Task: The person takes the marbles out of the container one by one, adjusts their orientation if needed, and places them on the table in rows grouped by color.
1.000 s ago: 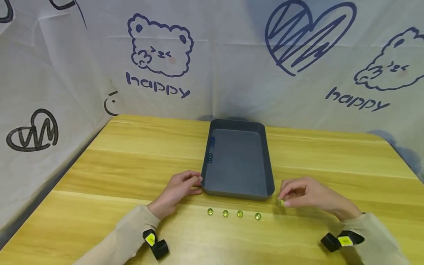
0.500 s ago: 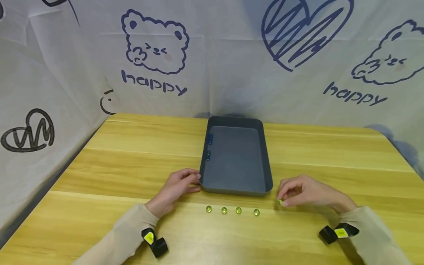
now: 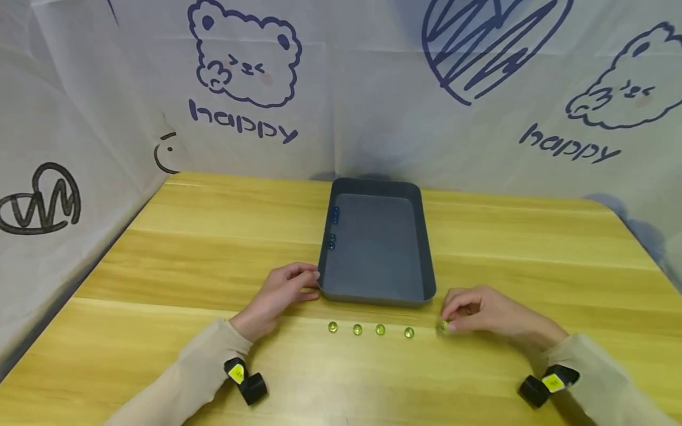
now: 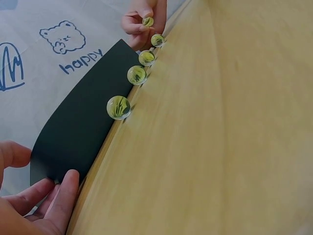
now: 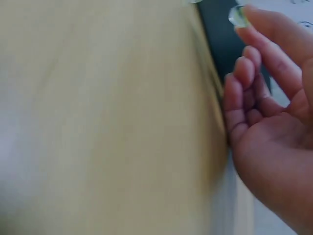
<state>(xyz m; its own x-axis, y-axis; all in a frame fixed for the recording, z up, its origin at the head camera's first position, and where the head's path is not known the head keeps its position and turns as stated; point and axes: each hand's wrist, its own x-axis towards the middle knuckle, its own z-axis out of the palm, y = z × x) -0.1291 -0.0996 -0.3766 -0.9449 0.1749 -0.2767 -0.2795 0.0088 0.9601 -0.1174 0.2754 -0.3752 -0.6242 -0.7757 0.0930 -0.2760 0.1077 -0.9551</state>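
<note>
Head view: your left hand (image 3: pixel 272 297), fingers relaxed, touches the gray tray (image 3: pixel 378 254) while your right hand (image 3: pixel 482 312) pinches a glass marble (image 3: pixel 442 326) near it; left wrist: four other marbles (image 4: pixel 136 75) line the surface (image 4: pixel 220 147); right wrist: yours looks light, slippery, best pinched across its middle.

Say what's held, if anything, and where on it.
Right hand pinches a yellow-green marble by its edge. Left hand touches the tray at its near left corner; grip there unclear.

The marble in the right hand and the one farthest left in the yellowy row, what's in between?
Three yellow-green marbles, spaced apart in a line on the table; the head view shows them.
</note>
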